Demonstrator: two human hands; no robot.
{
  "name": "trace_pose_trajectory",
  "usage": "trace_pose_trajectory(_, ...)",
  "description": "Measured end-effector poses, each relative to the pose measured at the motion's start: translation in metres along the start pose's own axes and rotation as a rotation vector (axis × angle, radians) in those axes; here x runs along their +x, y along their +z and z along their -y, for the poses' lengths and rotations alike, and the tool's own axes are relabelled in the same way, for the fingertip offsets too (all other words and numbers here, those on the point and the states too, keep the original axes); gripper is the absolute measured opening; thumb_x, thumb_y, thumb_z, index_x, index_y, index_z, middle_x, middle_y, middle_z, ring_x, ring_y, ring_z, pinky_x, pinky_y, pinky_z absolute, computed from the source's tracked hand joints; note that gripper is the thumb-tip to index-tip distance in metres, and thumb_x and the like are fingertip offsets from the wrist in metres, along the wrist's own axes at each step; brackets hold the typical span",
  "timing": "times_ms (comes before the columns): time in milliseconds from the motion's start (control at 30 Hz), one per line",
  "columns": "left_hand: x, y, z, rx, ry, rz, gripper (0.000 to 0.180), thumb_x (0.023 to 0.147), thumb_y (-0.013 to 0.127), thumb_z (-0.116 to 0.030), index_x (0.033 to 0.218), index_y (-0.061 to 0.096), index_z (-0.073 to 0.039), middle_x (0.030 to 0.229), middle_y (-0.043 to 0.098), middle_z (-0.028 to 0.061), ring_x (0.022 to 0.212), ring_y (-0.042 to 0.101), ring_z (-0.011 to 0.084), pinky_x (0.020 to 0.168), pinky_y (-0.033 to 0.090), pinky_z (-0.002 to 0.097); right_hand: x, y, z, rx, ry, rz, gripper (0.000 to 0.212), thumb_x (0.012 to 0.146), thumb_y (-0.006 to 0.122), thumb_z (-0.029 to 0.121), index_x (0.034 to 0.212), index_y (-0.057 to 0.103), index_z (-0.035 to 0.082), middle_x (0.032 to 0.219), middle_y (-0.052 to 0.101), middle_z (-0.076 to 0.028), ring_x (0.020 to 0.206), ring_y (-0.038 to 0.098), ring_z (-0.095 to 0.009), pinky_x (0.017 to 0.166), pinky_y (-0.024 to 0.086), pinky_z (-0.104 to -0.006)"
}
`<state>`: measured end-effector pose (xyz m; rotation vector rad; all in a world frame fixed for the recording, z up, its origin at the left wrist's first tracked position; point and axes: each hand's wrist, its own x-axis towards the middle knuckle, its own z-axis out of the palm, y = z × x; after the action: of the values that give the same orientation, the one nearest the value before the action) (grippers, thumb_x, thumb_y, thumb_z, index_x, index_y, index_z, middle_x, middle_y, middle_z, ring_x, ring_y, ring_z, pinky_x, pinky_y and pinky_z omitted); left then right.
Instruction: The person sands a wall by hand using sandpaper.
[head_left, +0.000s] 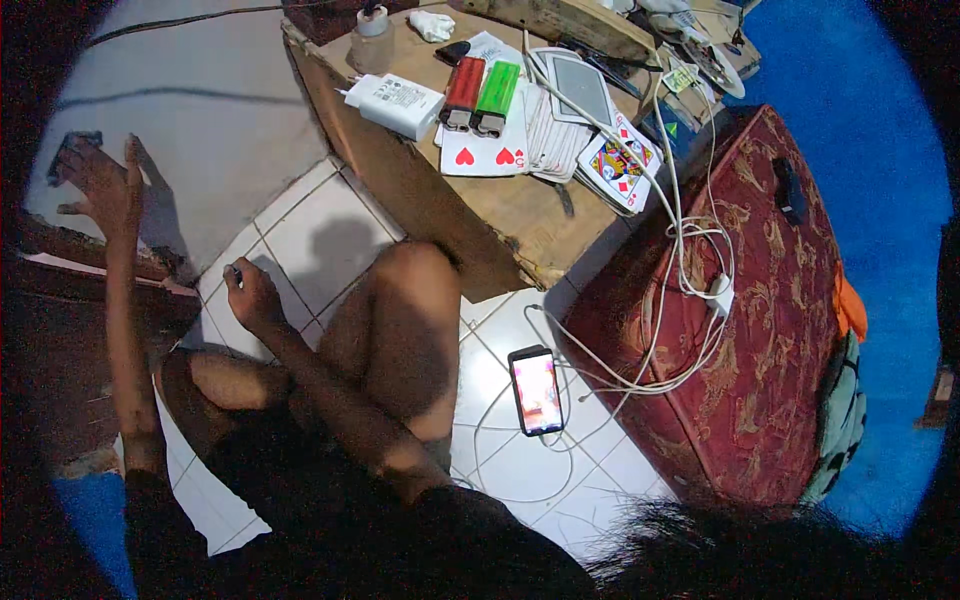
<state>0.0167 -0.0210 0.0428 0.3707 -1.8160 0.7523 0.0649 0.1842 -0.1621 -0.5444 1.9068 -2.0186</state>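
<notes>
My left hand [105,190] is raised at the far left by the pale wall, its fingers spread. Its fingertips overlap a small dark rectangular thing [88,137]; whether they touch it I cannot tell. Low over the white tiles, in front of my bent knee, my right hand [258,302] is closed. A small dark tip [236,272] shows at its fingers, too little to name. A phone [538,393] with a lit screen lies on the floor to the right of my knee, a white cable plugged into its lower end.
A wooden table [480,215] carries a white charger [400,105], a red lighter [463,93], a green lighter [497,97], playing cards [485,158] and a grey-screened device [580,88]. White cables [690,225] hang across a dark red patterned cushion [740,330]. A brown ledge [100,262] borders the wall.
</notes>
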Motion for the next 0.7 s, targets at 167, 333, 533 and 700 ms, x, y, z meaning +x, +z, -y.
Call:
trace_pose_trajectory(167, -0.004, 0.016, -0.008, 0.009, 0.006, -0.062, 0.095, 0.103, 0.039, -0.068, 0.165, 0.015, 0.0, 0.169, 0.014, 0.03, 0.156, 0.014, 0.0498, 0.101, 0.01, 0.0912, 0.007, 0.001, -0.01, -0.076, -0.065, -0.109, 0.029, 0.103, 0.06, 0.027, 0.098, 0.059, -0.001, 0.088, 0.066, -0.028, 0.089, 0.065, -0.051, 0.076, 0.05, -0.0571)
trace_pose_trajectory(333, -0.06, 0.019, -0.012, 0.065, 0.049, 0.144, 0.094, 0.103, 0.042, -0.066, 0.165, 0.015, -0.001, 0.169, 0.013, 0.0308, 0.156, 0.014, 0.0505, 0.102, 0.011, 0.091, 0.004, 0.002, -0.003, -0.027, -0.103, -0.11, 0.029, 0.103, 0.06, 0.026, 0.097, 0.058, -0.002, 0.089, 0.066, -0.029, 0.089, 0.065, -0.051, 0.076, 0.05, -0.0571)
trace_pose_trajectory(533, -0.011, 0.017, 0.045, 0.172, 0.256, 0.038, 0.093, 0.102, 0.05, -0.063, 0.165, 0.018, -0.002, 0.166, 0.022, 0.032, 0.153, 0.019, 0.0538, 0.095, 0.018, 0.0932, -0.005, 0.005, 0.008, 0.02, -0.058, 0.007, 0.029, 0.103, 0.06, 0.027, 0.099, 0.06, -0.002, 0.091, 0.067, -0.029, 0.09, 0.064, -0.052, 0.076, 0.05, -0.0571)
trace_pose_trajectory(700, 0.015, 0.044, 0.039, 0.175, 0.303, -0.093, 0.093, 0.102, 0.052, -0.061, 0.163, 0.021, 0.003, 0.161, 0.03, 0.0348, 0.15, 0.023, 0.0571, 0.095, 0.021, 0.0922, 0.007, -0.006, -0.003, -0.095, -0.065, -0.037, 0.029, 0.102, 0.062, 0.027, 0.102, 0.06, -0.001, 0.098, 0.067, -0.03, 0.093, 0.064, -0.051, 0.076, 0.051, -0.0574)
